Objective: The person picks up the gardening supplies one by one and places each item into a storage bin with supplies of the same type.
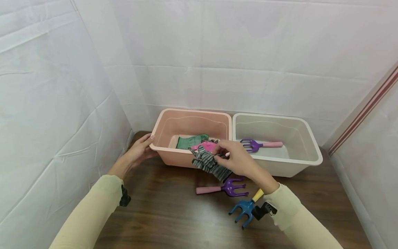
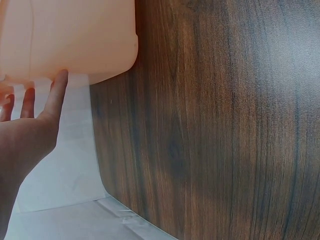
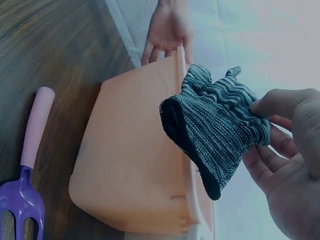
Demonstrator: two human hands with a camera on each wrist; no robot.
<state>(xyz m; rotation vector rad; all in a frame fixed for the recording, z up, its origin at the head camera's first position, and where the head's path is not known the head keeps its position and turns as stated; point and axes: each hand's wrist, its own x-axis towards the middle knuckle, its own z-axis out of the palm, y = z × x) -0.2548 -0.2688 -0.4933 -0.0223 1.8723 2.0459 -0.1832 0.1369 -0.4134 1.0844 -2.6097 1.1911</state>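
Note:
My right hand (image 1: 234, 157) pinches a black-and-grey striped knit glove (image 1: 209, 162) between thumb and fingers. The glove overlaps the near rim of the peach bin (image 1: 177, 157) in the head view. Its open cuff (image 3: 175, 120) faces the near side in the right wrist view. My left hand (image 1: 138, 152) holds the bin's left end, thumb at the rim and fingers (image 2: 57, 95) against the outer wall. Inside that bin lie a green glove (image 1: 189, 141) and a pink glove (image 1: 203, 147), partly hidden behind the striped one.
Beside the peach bin stands a light grey bin (image 1: 280, 166) holding a purple hand fork with a pink handle (image 1: 272, 144). A similar purple fork (image 1: 229, 187) and a blue fork with a yellow handle (image 1: 245, 207) lie on the wooden table (image 1: 161, 214). White sheeting (image 1: 199, 52) surrounds the table.

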